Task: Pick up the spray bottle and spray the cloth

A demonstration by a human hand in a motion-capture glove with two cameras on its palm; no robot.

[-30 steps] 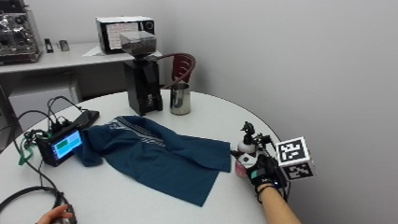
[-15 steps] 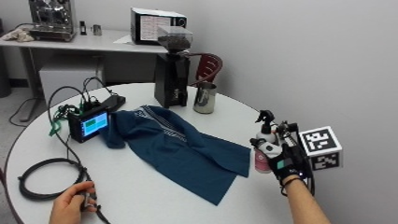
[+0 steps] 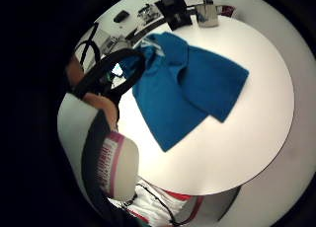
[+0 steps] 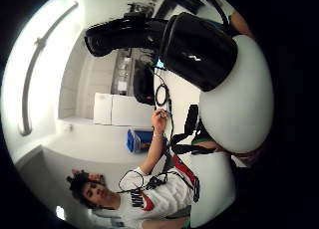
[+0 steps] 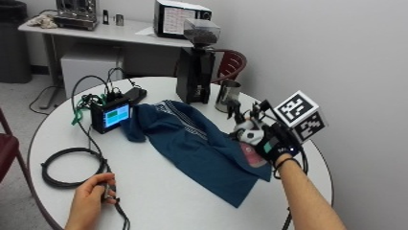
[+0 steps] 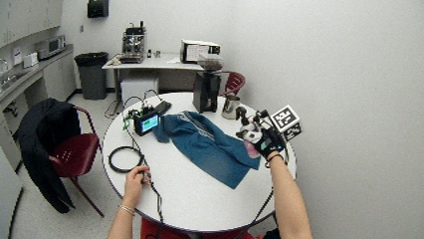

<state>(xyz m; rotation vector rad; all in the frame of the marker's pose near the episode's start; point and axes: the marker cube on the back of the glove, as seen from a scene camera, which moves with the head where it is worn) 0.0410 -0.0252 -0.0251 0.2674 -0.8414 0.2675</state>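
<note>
White spray bottle [image 5: 250, 139] upright in gloved right hand [image 5: 275, 143], grip clamped round it, nozzle toward blue cloth [image 5: 191, 143]

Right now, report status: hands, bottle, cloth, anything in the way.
Gloved right hand grips the white spray bottle with pink label, lifted above the table. Blue cloth spread flat beside it. Steel cup stands behind the cloth, nothing between.

Coffee grinder [image 5: 194, 67], metal jug [image 5: 228, 96] — monitor [image 5: 112, 115] nearby.
</note>
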